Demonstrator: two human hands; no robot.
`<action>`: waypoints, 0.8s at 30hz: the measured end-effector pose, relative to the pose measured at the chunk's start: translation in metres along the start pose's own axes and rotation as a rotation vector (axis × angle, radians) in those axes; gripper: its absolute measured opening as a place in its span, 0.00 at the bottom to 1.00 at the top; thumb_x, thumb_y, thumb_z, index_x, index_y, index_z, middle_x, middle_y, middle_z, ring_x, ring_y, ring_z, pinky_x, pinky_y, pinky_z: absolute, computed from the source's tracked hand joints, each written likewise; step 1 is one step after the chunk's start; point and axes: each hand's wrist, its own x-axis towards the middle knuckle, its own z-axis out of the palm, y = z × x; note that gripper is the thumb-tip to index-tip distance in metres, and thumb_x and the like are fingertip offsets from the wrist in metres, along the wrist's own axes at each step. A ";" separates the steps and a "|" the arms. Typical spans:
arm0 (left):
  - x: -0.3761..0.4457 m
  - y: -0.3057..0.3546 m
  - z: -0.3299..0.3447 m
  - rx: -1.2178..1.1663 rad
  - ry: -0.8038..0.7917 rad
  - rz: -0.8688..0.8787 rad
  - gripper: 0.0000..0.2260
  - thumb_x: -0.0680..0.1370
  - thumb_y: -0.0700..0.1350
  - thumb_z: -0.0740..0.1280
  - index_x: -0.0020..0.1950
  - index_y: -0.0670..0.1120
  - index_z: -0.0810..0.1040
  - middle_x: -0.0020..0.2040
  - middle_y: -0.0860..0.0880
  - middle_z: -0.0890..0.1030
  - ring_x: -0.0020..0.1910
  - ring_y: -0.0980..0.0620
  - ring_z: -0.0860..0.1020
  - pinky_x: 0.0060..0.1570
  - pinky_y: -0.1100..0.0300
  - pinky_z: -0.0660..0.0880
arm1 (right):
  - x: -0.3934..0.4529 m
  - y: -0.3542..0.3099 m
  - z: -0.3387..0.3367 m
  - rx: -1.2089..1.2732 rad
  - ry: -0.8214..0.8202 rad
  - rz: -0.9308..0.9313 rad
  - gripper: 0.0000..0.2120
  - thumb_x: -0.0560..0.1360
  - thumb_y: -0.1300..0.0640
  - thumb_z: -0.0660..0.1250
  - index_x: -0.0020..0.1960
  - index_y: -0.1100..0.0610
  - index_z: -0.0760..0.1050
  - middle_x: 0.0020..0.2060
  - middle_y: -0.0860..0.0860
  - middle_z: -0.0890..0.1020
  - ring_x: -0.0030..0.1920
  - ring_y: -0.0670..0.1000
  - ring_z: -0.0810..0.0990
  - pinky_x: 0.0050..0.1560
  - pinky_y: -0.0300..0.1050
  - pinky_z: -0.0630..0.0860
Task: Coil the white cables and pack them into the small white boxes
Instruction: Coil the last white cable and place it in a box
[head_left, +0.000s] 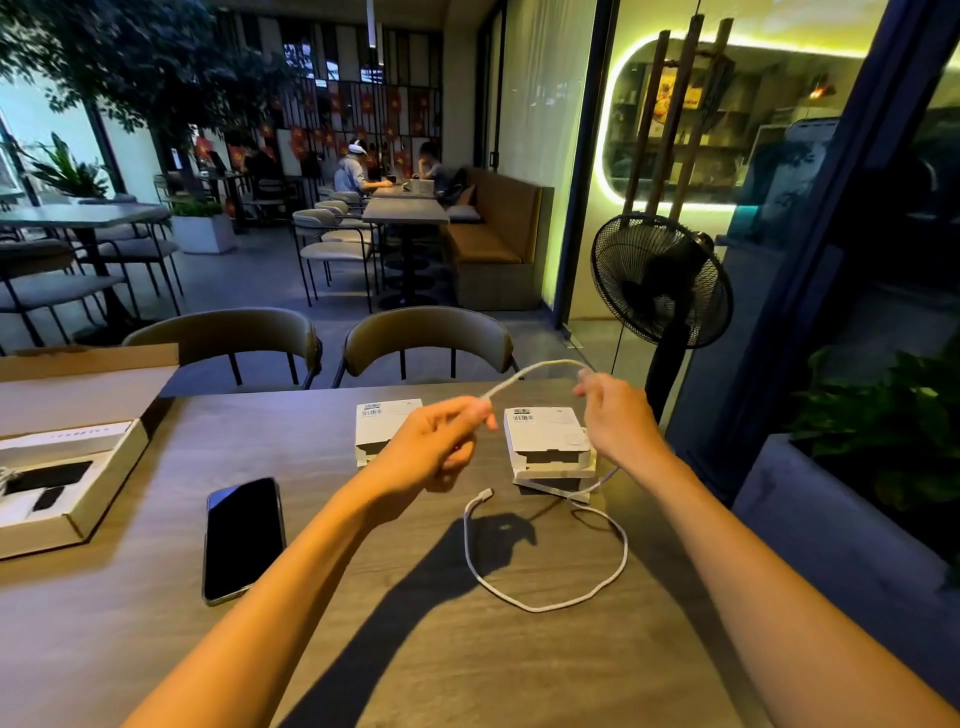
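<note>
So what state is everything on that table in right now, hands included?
Left hand: pinching the white cable.
Right hand: pinching the same cable.
White cable: held up in an arch, the rest looped on the table.
Left small box: end flap open.
Right small box: end flap open.
Phone: screen dark.
Cardboard box: lid open.

The left hand (436, 447) hides part of the left box (382, 428); the cardboard tray (78, 457) is cut off.

White cable (545, 603), white boxes (550, 441) with black barcodes, black phone (241, 538), grey-brown woodgrain desk (322, 649), tan carton (78, 499) at left edge, black fan (660, 280).
</note>
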 end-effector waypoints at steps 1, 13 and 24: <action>0.001 0.002 0.002 -0.106 0.024 -0.004 0.15 0.84 0.55 0.57 0.53 0.47 0.78 0.29 0.50 0.65 0.26 0.53 0.63 0.27 0.62 0.61 | -0.003 0.000 0.004 -0.123 -0.103 -0.052 0.16 0.86 0.55 0.54 0.61 0.56 0.80 0.54 0.57 0.84 0.48 0.54 0.79 0.45 0.47 0.72; 0.028 -0.013 -0.007 -0.045 0.545 0.160 0.12 0.85 0.50 0.57 0.58 0.47 0.77 0.39 0.51 0.75 0.35 0.58 0.72 0.37 0.64 0.70 | -0.101 -0.086 0.012 -0.285 -0.749 -0.468 0.18 0.87 0.50 0.50 0.55 0.57 0.75 0.51 0.60 0.80 0.50 0.61 0.78 0.55 0.61 0.77; -0.001 -0.008 0.010 0.023 0.214 0.061 0.26 0.84 0.55 0.53 0.28 0.52 0.72 0.28 0.50 0.68 0.27 0.55 0.65 0.31 0.62 0.63 | -0.048 -0.066 -0.017 0.322 -0.082 -0.403 0.11 0.78 0.46 0.71 0.40 0.50 0.81 0.28 0.42 0.77 0.31 0.38 0.76 0.34 0.30 0.69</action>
